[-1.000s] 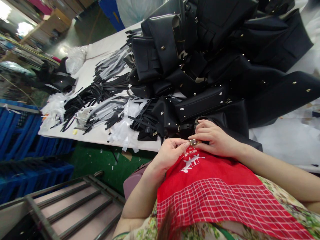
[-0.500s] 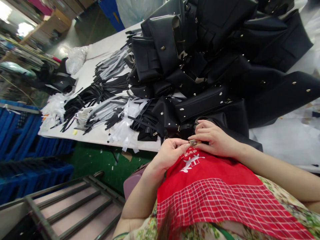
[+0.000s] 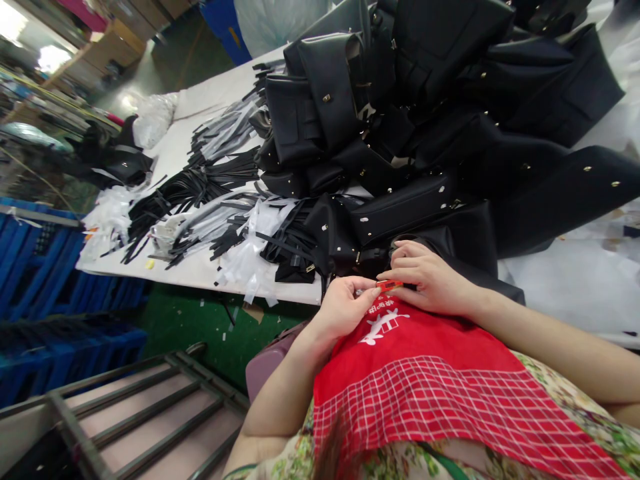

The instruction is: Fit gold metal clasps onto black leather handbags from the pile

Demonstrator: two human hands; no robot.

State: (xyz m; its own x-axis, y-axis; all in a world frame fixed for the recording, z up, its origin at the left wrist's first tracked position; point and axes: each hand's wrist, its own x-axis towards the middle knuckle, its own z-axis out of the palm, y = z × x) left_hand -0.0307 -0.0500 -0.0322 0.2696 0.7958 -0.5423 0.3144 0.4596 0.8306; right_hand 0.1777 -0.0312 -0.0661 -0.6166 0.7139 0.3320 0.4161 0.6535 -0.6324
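Observation:
My left hand [image 3: 345,307] and my right hand [image 3: 430,280] meet at the table's near edge, just above my red apron [image 3: 425,380]. Both pinch a small shiny metal fitting [image 3: 389,285] that reflects the apron's red. The fitting belongs to a black leather bag [image 3: 450,233] lying under my right hand. Fingers of both hands are curled and closed around the small part.
A tall heap of black bags [image 3: 425,100] fills the white table [image 3: 200,267] behind. Bundles of black and grey straps [image 3: 210,193] and white wrappers [image 3: 250,253] lie to the left. Blue crates [image 3: 50,280] and a metal rack [image 3: 140,413] stand at the lower left.
The hands have stayed almost still. The metal fitting has tilted slightly between my fingers and now shows a red reflection.

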